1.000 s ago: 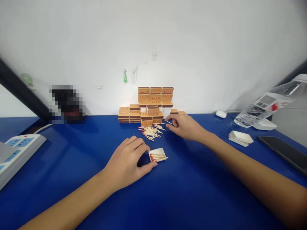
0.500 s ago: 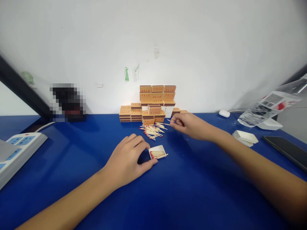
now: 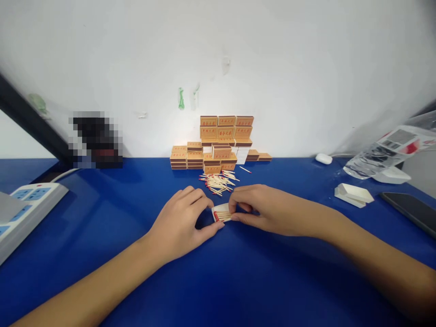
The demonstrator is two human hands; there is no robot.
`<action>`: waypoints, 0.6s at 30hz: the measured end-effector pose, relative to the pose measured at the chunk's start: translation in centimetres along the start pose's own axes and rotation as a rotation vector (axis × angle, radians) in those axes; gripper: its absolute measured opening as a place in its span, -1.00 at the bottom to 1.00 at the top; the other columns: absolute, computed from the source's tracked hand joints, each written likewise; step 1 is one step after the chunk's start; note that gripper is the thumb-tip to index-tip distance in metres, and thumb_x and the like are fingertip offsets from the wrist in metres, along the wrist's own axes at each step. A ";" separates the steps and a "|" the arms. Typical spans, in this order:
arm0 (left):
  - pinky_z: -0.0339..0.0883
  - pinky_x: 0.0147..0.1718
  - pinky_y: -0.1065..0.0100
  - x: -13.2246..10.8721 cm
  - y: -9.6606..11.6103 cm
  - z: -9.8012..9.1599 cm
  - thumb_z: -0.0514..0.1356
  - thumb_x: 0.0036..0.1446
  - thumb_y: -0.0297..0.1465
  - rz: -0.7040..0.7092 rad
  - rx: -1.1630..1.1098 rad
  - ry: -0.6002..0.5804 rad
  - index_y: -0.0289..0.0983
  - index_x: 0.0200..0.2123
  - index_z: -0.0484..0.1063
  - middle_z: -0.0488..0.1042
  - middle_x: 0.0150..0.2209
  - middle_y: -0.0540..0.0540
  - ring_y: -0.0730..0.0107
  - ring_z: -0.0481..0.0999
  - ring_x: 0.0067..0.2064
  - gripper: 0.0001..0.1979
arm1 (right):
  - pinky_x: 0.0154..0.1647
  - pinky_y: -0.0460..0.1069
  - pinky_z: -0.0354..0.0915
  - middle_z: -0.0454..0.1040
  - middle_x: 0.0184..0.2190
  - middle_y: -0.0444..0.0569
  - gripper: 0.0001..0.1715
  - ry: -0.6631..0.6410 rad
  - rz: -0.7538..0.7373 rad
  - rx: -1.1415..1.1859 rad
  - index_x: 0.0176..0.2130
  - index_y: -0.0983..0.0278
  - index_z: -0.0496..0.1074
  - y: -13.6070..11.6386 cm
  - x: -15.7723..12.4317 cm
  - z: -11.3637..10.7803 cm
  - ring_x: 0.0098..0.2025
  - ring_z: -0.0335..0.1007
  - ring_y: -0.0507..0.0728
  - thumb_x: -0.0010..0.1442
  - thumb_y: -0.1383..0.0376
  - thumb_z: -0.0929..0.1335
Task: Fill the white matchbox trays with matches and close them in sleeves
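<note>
A small white matchbox tray [image 3: 222,207] rests on the blue table, holding several red-headed matches [image 3: 223,215] that lie side by side. My left hand [image 3: 185,220] grips its left side between thumb and fingers. At the tray's right end, my right hand [image 3: 255,208] has thumb and forefinger pinched at the plain end of a match; the fingertips partly cover that end of the tray. Just beyond lies a loose pile of matches [image 3: 218,182]. One single match [image 3: 245,170] lies apart, to the right of the pile.
Orange matchboxes [image 3: 225,133] are stacked against the wall behind the pile. On the right are white trays [image 3: 354,194], a black phone [image 3: 405,211], a white earbud case [image 3: 323,158] and a clear plastic bag [image 3: 378,152]. A power strip [image 3: 37,204] sits on the left.
My right hand has come from the right edge of the match pile toward me, to the tray's right end. The lone match there is now uncovered. My left hand stays on the tray.
</note>
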State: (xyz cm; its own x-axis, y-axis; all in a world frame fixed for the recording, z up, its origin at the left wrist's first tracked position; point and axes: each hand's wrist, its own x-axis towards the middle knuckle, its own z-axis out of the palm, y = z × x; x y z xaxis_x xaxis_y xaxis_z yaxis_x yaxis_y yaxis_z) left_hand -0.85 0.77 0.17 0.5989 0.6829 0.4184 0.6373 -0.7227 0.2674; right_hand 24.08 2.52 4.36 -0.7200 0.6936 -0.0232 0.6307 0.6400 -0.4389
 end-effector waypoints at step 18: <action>0.35 -0.16 0.12 -0.1 0.5 0.0 0.35 0.27 -0.23 0.019 -0.007 0.006 -0.24 -0.20 0.49 0.54 -0.22 -0.09 0.19 0.45 -0.20 -0.79 | -0.37 -0.02 0.13 0.49 -0.42 -0.07 -0.78 0.517 0.436 -0.119 -0.25 0.27 0.55 5.4 2.2 -0.8 -0.40 0.33 0.08 0.30 0.18 0.37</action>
State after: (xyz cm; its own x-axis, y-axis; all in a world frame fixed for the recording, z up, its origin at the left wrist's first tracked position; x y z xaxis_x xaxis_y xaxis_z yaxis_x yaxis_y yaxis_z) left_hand -0.62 0.38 0.27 0.6079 0.6686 0.4283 0.6225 -0.7361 0.2656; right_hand 26.12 7.82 2.66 -0.1811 0.9457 0.2698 0.8801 0.2782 -0.3847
